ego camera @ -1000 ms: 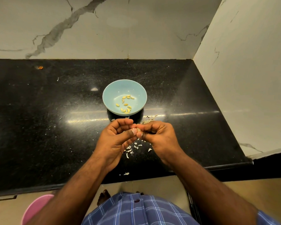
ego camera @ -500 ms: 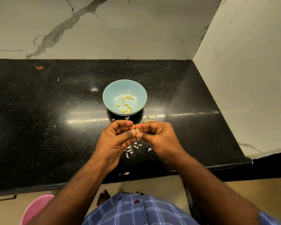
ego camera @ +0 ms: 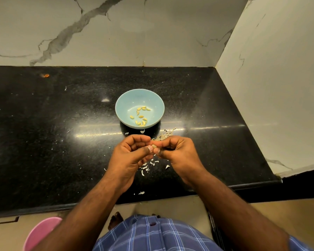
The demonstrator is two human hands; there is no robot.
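Left grip (ego camera: pixel 131 158) and right grip (ego camera: pixel 179 154): fingertips meeting above the surface (ego camera: pixel 43 142), both pinching one pale seed (ego camera: pixel 154 146) | husk flakes (ego camera: pixel 147 166): scattered on the surface beneath the grips | blue bowl (ego camera: pixel 134 98): just beyond the grips, upright, holding yellow kernels (ego camera: pixel 140 116) | marble wall (ego camera: pixel 152 33): behind

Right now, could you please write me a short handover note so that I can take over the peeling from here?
Left hand: thumb and fingers pinch a small pale seed above the counter.
Right hand: pinches the same seed from the other side.
The blue bowl stands just behind the hands, with a handful of yellow peeled seeds in it.
White husk flakes lie on the counter under and around the hands.
Done: the seeds in the bowl.
Left: probably finish husking the one in hand and drop it in the bowl. Whether more unpeeled ones wait, I cannot tell.
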